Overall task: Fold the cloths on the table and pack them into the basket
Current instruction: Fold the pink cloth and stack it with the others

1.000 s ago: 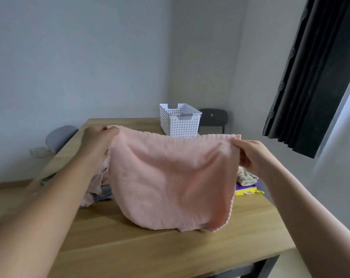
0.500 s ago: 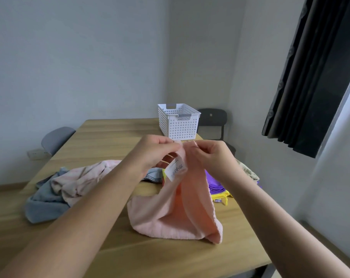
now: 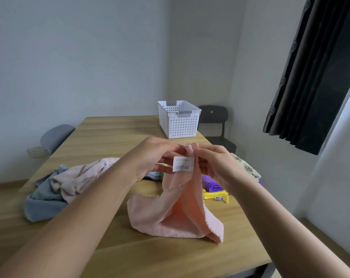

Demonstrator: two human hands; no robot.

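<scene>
Pink cloth point(image 3: 170, 215) doubled; my left hand point(image 3: 150, 157) and right hand point(image 3: 216, 165) pinch its top corners together; tail rests on table point(image 3: 110, 137); first fold seemingly underway; next probably lay flat, halve again; basket point(image 3: 178, 121) at 12 o'clock.

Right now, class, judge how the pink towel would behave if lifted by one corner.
Probably floppy: the pink towel sags from its pinched top edge and pools on the table. Likely light: a fingertip grip by left hand and right hand holds it.
</scene>
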